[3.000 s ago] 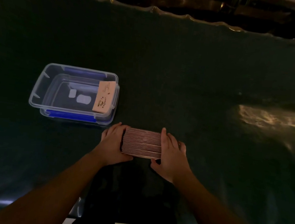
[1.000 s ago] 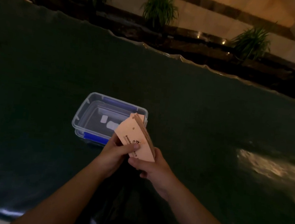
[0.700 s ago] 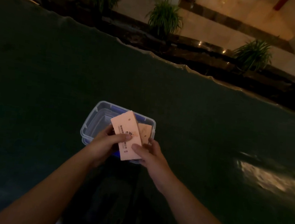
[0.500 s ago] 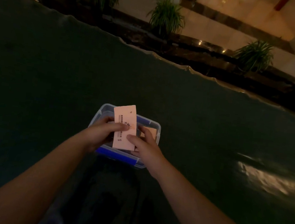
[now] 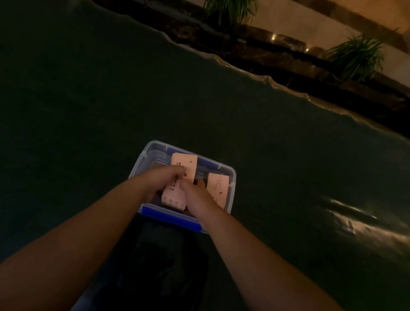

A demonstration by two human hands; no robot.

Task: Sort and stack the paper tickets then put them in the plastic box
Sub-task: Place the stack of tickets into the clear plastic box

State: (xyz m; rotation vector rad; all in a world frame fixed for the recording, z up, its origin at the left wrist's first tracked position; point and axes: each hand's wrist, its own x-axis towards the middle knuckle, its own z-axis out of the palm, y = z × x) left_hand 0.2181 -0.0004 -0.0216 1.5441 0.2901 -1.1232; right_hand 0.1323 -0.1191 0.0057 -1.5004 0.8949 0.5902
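While both hands worked inside the plastic box (image 5: 141,163), we judged the placing step nearly done. Our left hand (image 5: 163,178) and right hand (image 5: 195,195) were curled shut on the stack of tickets (image 5: 175,193), fingers pinched along its sides, the stack reaching from the near wall toward the far one. Another ticket (image 5: 218,188) leaned against the box's right wall, just beside our right hand. Next move, as we judged it — settle the stack flat on the floor of the box, then let go without fanning the edges. Half a second earlier the stack stood raised over the box; three seconds earlier it lay on the dark table (image 5: 78,89), well apart from the box.
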